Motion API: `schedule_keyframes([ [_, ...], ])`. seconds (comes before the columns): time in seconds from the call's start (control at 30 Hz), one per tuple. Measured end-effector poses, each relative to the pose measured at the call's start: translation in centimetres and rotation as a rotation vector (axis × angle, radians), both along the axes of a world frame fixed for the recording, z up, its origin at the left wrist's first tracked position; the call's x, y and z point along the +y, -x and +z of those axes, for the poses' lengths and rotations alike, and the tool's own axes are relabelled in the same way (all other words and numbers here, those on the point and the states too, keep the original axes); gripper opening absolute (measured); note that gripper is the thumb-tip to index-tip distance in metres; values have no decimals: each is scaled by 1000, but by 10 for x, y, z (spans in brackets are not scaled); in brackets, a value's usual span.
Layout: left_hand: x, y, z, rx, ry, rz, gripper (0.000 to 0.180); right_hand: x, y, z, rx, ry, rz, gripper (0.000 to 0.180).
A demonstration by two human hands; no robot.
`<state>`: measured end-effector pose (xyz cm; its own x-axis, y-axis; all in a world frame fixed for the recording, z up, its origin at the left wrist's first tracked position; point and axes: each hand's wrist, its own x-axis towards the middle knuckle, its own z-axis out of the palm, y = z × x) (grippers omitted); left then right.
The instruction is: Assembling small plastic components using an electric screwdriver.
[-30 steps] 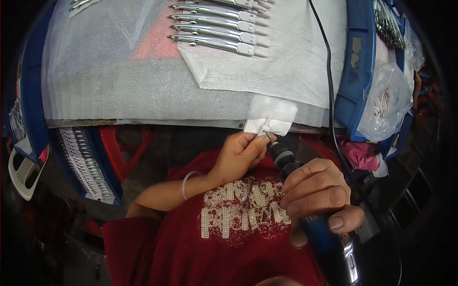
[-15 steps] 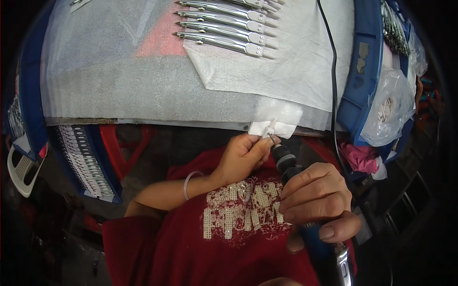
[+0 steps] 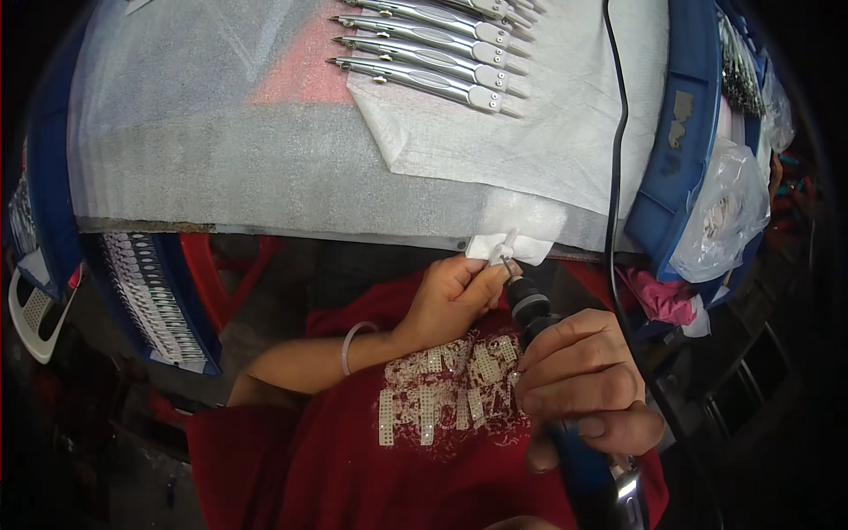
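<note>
At the table's front edge my left hand is closed, pinching a drawing compass by its white head; the rest of it is hidden by my fingers. A folded white pad lies under that head on the edge. My right hand is wrapped round an electric screwdriver with a black nose and blue body. Its thin bit points up and left, meeting the compass head; exact contact is too small to tell. Several silver compasses lie in a row at the back of the table.
A black cable runs down the table's right side. Blue bins stand at the right, with a clear plastic bag and pink cloth. A blue tray of metal parts sits below left, beside a red stool.
The view has shifted slightly, moving the table's contents a little. My right hand and the screwdriver sit marginally lower; both hands keep their grips, with the bit still at the compass head.
</note>
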<state>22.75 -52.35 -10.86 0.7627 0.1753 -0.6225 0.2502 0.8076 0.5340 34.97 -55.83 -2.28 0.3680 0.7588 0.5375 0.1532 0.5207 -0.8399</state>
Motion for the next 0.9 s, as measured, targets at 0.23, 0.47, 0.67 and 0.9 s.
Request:
schedule_keyframes([
  [0.23, -2, 1, -2, 47, -8, -9, 20, 4, -2, -3, 58, 6, -8, 33],
  [0.47, -8, 4, -8, 34, -67, -39, 19, 1, -11, 7, -23, 105, 111, 36],
  [0.67, -9, 3, -7, 42, -11, 1, 18, -8, -10, -1, 9, 22, 59, 42],
  [0.9, -1, -3, 4, 40, 9, 12, 19, -18, -18, 3, -137, 56, 61, 57],
])
